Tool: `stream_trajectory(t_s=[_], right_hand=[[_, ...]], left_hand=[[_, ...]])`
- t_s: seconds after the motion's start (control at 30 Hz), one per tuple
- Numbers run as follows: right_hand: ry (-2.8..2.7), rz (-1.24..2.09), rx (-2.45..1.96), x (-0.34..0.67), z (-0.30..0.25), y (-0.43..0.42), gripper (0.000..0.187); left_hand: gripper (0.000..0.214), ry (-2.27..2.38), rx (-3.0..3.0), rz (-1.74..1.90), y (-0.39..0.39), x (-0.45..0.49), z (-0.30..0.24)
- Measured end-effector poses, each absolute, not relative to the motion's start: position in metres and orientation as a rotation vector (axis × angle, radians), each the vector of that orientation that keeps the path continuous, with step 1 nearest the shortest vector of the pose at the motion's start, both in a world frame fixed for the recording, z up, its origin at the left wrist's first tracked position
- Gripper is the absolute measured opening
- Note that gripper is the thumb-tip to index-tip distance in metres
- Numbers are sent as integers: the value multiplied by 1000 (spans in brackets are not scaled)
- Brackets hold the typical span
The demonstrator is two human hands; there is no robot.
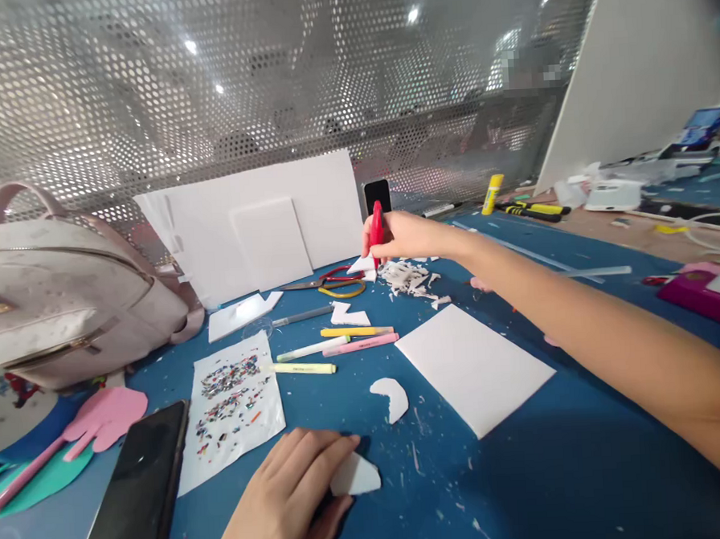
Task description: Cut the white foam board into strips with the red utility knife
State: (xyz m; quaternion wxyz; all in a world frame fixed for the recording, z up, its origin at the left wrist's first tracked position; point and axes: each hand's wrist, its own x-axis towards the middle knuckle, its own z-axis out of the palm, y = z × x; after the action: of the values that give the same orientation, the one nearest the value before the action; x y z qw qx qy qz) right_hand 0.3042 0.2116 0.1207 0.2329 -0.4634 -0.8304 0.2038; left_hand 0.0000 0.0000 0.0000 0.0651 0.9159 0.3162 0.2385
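My left hand (292, 486) rests low on the blue table, its fingers closed over a cut piece of white foam board (359, 475). My right hand (394, 235) is stretched far forward, gripping a slim red tool (377, 224) that stands nearly upright; its lower tip is hidden. Just below that hand lie white scraps (405, 277) in a loose heap. Beside them are scissors (342, 284) with red and yellow handles. A curved white foam offcut (392, 400) lies between the hands, and a square white board (474, 368) is flat to its right.
Several pens and markers (357, 344) lie mid-table. A sheet with colourful bits (235, 413), a black phone (133, 490) and a backpack (65, 293) are on the left. White boards (326, 215) lean at the back. A glue stick (492, 194) stands right of them.
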Motion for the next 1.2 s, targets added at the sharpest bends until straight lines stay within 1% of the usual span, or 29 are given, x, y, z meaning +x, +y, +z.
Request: stream_trajectory(t_s=[0.03,0.17,0.3,0.4,0.47,0.6,0.7,0.77,0.87,1.0,1.13,1.2], right_hand=[[-2263,544,-1230,301,125,206,10],[-2200,399,-1070,289,140,178,18],[-2236,330,-917,281,156,148,19],[-2249,230,-878,280,165,134,20],[-2228,226,-888,279,164,130,18],[-2213,445,-977,277,146,122,17],[-2255,637,-1059,278,124,111,21],[-2295,812,-1075,278,111,101,25],[-2314,1133,-1060,276,94,85,20],[-2233,1472,-1050,264,78,71,27],[-2186,1602,-1012,250,70,69,29],[-2198,1612,-1008,246,69,71,26]], left_hand=[[36,979,2738,745,-1,0,0],[39,1008,2652,782,-3,-3,-2],[47,1002,2650,753,-3,-3,0],[52,973,2646,798,-4,-2,3],[54,970,2626,828,-4,0,4],[52,1030,2542,851,-6,1,4],[50,1086,2478,868,-8,0,6],[52,1124,2437,909,-9,0,7],[58,1171,2377,974,-10,-2,7],[62,1217,2327,991,-10,-3,5],[64,1205,2296,1015,-9,-5,3],[65,1190,2293,1018,-9,-6,2]])
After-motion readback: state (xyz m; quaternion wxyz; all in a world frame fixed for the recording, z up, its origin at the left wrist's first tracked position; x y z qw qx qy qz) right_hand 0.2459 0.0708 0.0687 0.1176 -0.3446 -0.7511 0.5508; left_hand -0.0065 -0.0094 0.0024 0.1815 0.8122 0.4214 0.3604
